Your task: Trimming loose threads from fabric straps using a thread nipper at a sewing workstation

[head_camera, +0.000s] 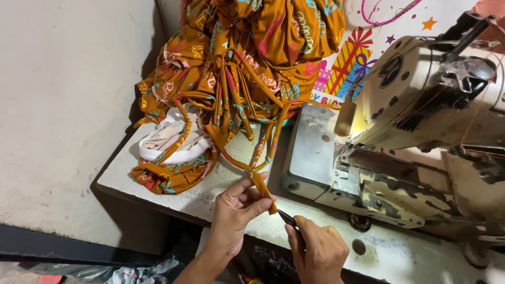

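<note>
**Strap end pinched at the table's front edge, cutter tip beside it**

Person stands at a worn sewing machine, hands low at the near edge of the white table.

Left hand: fingers curled, thumb and forefinger closed on the end of a narrow orange fabric strap. Strap end points down and toward the right hand; above the pinch it runs up and back into a bundle of like straps.

Right hand: closed in a loose fist round a small dark cutting tool. Only the thin tip shows, poking out toward the strap end, just beside it. Cannot tell whether tip and strap touch, nor whether it is snips or a blade.

Straps hang from a big heap of orange printed cloth, patterned in pink and light blue, piled at the back of the table, left of the machine. In front of the heap, left of the hands, a folded piece of the same cloth with a white lining showing.

Machine's metal bed lies right of the strap, lamp lit above the needle area. Behind the machine head, a white gift bag with coloured presents and stars and a pink cord handle.

Left of the table, bare pale floor.
</note>
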